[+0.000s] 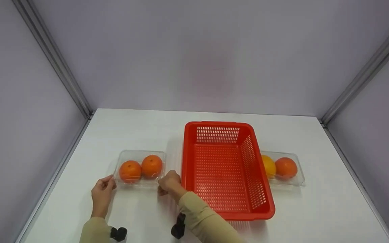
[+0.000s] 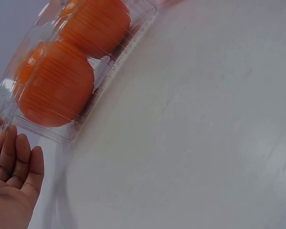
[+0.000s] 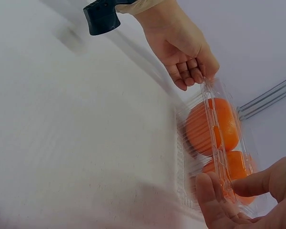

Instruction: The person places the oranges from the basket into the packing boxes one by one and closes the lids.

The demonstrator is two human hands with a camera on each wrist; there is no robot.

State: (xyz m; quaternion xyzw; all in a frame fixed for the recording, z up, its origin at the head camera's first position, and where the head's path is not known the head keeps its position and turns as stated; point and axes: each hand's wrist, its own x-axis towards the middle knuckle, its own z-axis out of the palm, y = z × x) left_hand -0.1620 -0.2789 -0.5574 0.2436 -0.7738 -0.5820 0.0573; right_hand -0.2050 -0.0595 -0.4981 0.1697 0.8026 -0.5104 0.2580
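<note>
A clear plastic clamshell box point(image 1: 124, 155) with two oranges point(image 1: 130, 171) inside sits left of the red basket. At its near left corner, my left hand point(image 1: 102, 195) pinches the rim between thumb and fingertips. My right hand point(image 1: 169, 184) pinches the near right corner, with its forearm reaching across in front of the basket. In the right wrist view, the thumb and fingers of the right hand point(image 3: 269, 195) are on either side of the box's edge point(image 3: 219, 162). The left wrist view shows the left hand's fingertips point(image 2: 23, 142) right at the rim.
A red perforated basket point(image 1: 228, 216) stands in the middle of the white table point(image 1: 140, 128). Partly hidden behind its right side is a second clear box point(image 1: 297, 179) holding a yellow-orange fruit point(image 1: 268, 166) and an orange point(image 1: 286, 168). Pale walls enclose the table's back and sides.
</note>
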